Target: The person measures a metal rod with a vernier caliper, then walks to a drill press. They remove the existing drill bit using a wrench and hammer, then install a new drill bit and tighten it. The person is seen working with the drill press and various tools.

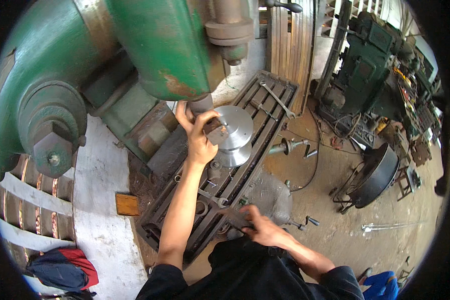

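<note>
My left hand [202, 142] reaches up beside the spindle nose [201, 104] of a green milling machine [170, 55]. Its fingers are bent around a dark, brownish patch at the shiny round metal workpiece [237, 122]; whether that is a held piece or a reflection is unclear. The stepped workpiece stands on the slotted machine table [250, 165]. Close to the table's near edge, my right hand [265, 229] has its fingers apart, slightly blurred, with a dark shape by the fingertips. An open-end wrench [221, 202] lies on the table between both arms, near a metal ring [201, 208].
Another wrench [279, 100] lies at the table's far end. Crank handles [310, 221] jut out from its right side. A second green machine [365, 60] and a black drum-shaped thing [375, 175] stand at right. A yellow-brown block [127, 204] and a dark-and-red cloth bundle [62, 270] are at left.
</note>
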The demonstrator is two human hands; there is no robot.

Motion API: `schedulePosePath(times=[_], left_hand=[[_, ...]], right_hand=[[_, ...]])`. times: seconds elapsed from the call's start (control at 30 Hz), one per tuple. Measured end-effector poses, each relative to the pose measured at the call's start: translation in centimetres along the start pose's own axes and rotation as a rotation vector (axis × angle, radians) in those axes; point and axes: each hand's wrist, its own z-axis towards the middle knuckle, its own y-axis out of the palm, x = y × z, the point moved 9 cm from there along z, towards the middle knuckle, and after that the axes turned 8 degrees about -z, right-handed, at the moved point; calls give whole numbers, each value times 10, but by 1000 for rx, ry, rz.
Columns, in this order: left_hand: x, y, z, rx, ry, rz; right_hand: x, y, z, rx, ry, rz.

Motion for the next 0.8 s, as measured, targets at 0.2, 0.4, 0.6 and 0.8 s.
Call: schedulePosePath(times=[0.2, 0.4, 0.6, 0.8], left_hand=[[-3, 3, -1, 25, -24, 54], [-2, 3, -1, 29, -26, 46], [3, 6, 1, 33, -44, 84], [2, 6, 0, 44, -90, 38]], right_hand=[[-39, -83, -51, 374, -262, 713], [5, -31, -25, 252, -17, 540], [-53, -80, -13, 517, -603, 576], [-78, -90, 31, 583, -406, 151]])
